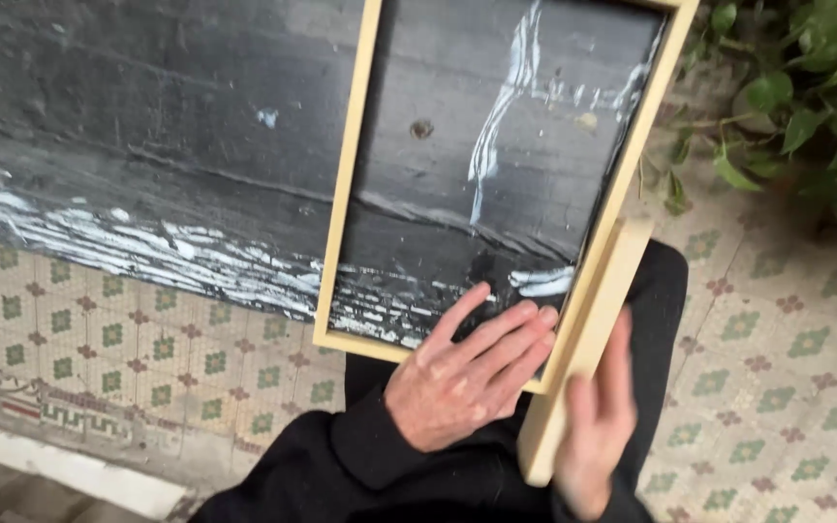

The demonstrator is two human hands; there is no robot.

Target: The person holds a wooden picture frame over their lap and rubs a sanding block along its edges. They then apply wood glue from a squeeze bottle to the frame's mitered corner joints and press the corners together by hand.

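Across the person's lap lies a pale wooden frame (346,194) with a clear pane (496,145), tilted up toward the dark wall (147,116) seen through it. On the pane's lower edge rests the left hand (467,373), flat, fingers spread, gripping nothing. Just beside it, the right hand (598,426) closes around a loose wooden strip (588,329) lying along the frame's right side. Patterned tiles (147,339) cover the floor; green leaves (806,87) hang at upper right.

Under me is the tiled floor (777,329) — pale, with green and red flower patterns. A dark, white-streaked slab (147,126) lies on it.
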